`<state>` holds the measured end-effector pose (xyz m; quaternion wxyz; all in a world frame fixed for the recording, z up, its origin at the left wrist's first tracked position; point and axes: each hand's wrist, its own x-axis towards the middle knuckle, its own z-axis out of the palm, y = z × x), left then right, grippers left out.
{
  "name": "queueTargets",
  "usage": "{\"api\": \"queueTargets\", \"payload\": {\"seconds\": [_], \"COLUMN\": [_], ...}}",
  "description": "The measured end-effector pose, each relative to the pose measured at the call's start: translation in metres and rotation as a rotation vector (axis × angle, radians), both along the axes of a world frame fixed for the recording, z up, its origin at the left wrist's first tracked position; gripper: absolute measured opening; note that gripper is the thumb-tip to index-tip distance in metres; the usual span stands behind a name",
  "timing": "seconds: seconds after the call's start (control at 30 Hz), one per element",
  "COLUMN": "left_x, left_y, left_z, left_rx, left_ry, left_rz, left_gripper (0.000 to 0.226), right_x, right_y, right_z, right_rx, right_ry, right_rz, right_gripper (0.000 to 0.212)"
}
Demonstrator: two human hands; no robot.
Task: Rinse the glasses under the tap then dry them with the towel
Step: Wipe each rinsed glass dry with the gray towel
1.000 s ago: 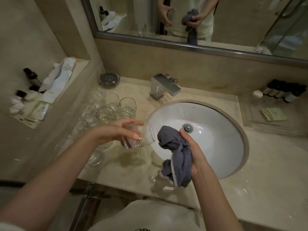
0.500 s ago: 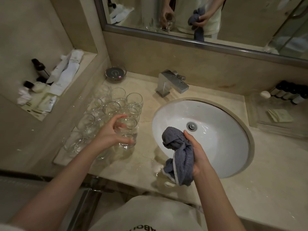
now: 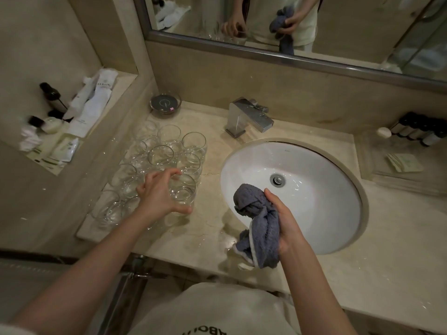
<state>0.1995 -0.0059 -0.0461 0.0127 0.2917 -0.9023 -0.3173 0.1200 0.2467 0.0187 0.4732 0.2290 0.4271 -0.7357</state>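
Note:
My left hand [image 3: 160, 193] curls round a clear round glass [image 3: 185, 189] that stands upright on the counter, at the near right edge of a cluster of several clear glasses [image 3: 164, 153]. A bunched grey towel [image 3: 257, 226] is gripped in my right hand [image 3: 284, 217] over the near left rim of the white sink [image 3: 314, 213]. The chrome tap [image 3: 249, 117] stands behind the sink with no water running.
A small dark dish [image 3: 165, 103] sits behind the glasses. Toiletry tubes and small bottles [image 3: 79, 110] fill the left wall shelf. Dark bottles [image 3: 420, 130] and a tray with sachets [image 3: 404, 162] stand at the right. Water drops lie on the beige counter [image 3: 362, 250]. A mirror [image 3: 290, 25] runs above.
My left hand carried the glass from beside the sink, tilted, leftward and set it upright on the counter by the other glasses. My right hand kept the towel in place.

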Motion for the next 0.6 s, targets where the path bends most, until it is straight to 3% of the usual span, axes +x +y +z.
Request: {"api": "queueTargets", "payload": {"seconds": [0.6], "left_x": [-0.0063], "left_y": [0.0092], "left_z": [-0.0021], "left_rx": [-0.204], "left_ry": [-0.217], "left_rz": [-0.017], "left_gripper": [0.108], "right_x": [0.0017], "right_y": [0.0035], "right_z": [-0.0005], "right_rx": [0.014], "right_ry": [0.012], "right_rz": [-0.018], "right_gripper": [0.057]}}
